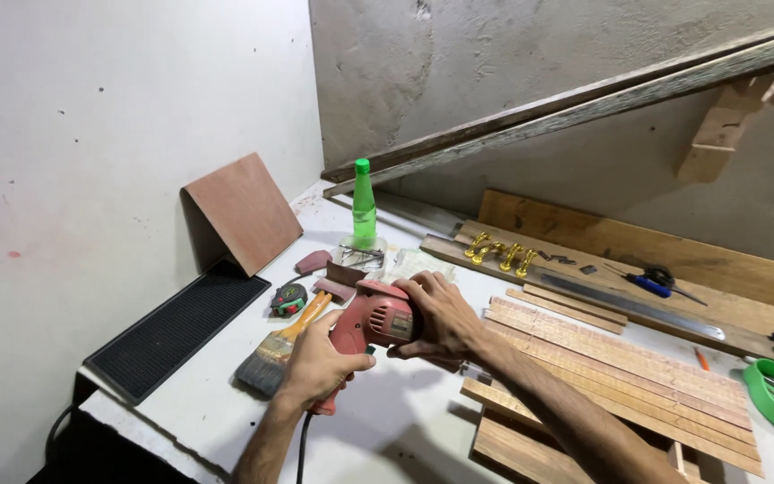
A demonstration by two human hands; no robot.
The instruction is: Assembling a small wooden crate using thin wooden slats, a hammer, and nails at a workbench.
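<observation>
Your left hand [320, 363] wraps the handle of the red power sander [371, 324], fingers curled tight around it, cord hanging down off the tabletop [387, 421] edge. Your right hand [441, 314] cups the sander's body from the far side, fingers pressed on the casing, likely steadying it; the tool sits just above the tabletop near the front edge. Paintbrush [281, 345] and tape measure [288, 300] lie just left, within reach. Wooden strips [620, 367] are stacked to the right, under your right forearm. Green bottle [364, 204] stands well back.
</observation>
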